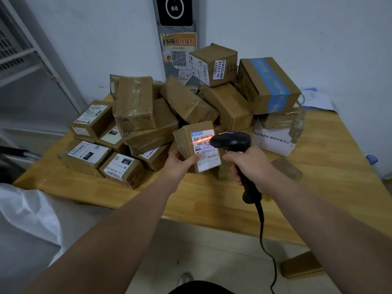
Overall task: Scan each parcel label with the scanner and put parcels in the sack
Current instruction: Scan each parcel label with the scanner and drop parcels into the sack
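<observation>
A crumpled white sack (27, 215) of soft, creased fabric lies at the far left, below the edge of the pale wooden table (212, 200). On the table is a loose heap of brown cardboard parcels (135, 102), many wrapped in glossy clear tape. Two at the near left carry white labels with black tabs reading "010" (84, 154) and "150" (122, 166).

In front of the heap, the left hand (177, 166) holds a small rectangular parcel (184, 143) upright, fingers curled behind it and the thumb pressed on the face of its white label (204, 149). The label begins "501E", and a red scan line crosses its barcode.

Just to its right, the black plastic scanner (231, 142) points at that label. The right hand (251, 166) is wrapped around its handle, and its cable (265, 240) hangs down.

Higher up the heap, a cube-shaped box (214, 64) reads "55-3-4316", beside a box with a blue tape band (267, 85). Below these sits a white carton (273, 141) printed with Chinese characters.
</observation>
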Available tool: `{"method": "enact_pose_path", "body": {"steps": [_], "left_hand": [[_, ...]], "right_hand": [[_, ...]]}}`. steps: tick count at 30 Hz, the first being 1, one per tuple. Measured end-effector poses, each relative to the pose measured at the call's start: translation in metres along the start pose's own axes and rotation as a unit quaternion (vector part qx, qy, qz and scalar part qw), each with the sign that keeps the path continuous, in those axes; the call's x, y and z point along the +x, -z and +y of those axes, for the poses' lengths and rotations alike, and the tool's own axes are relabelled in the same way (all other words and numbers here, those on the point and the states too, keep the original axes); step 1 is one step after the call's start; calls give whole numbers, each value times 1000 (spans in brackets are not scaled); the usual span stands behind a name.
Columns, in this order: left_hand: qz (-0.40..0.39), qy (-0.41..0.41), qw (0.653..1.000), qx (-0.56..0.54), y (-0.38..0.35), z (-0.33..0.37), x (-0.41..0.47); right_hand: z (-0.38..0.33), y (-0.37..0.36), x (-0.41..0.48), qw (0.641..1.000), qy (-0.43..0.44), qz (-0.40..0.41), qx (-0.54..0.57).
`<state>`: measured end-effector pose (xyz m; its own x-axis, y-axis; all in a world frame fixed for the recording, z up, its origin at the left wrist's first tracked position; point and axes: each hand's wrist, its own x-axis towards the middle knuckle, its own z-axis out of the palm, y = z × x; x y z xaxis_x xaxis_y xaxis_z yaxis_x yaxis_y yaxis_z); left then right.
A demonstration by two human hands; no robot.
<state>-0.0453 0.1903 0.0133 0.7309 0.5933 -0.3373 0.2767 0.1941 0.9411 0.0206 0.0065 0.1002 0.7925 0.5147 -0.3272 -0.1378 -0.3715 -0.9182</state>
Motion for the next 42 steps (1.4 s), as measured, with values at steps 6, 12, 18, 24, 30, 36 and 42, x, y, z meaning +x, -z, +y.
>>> {"method": "enact_pose_path", "body": {"steps": [6, 12, 18, 24, 30, 36, 42], "left_hand": [[7, -9, 1000, -10, -5, -6, -1], [12, -17, 1000, -7, -8, -8, -7], [19, -13, 1000, -3, -14, -9, -14], [22, -28, 999, -7, -22, -10, -25], [29, -31, 999, -10, -28, -13, -40], [43, -10, 999, -17, -24, -21, -56], [35, 39, 998, -23, -6, -18, -70]], "right_hand": [[6, 5, -5, 1000, 4, -12, 12], [9, 11, -12, 1000, -1, -8, 17], [10, 17, -20, 1000, -2, -13, 14], [14, 23, -27, 1000, -6, -21, 21], [23, 29, -30, 998, -18, -37, 44], [30, 24, -28, 997, -21, -46, 50], [35, 13, -14, 994, -70, -27, 85]]}}
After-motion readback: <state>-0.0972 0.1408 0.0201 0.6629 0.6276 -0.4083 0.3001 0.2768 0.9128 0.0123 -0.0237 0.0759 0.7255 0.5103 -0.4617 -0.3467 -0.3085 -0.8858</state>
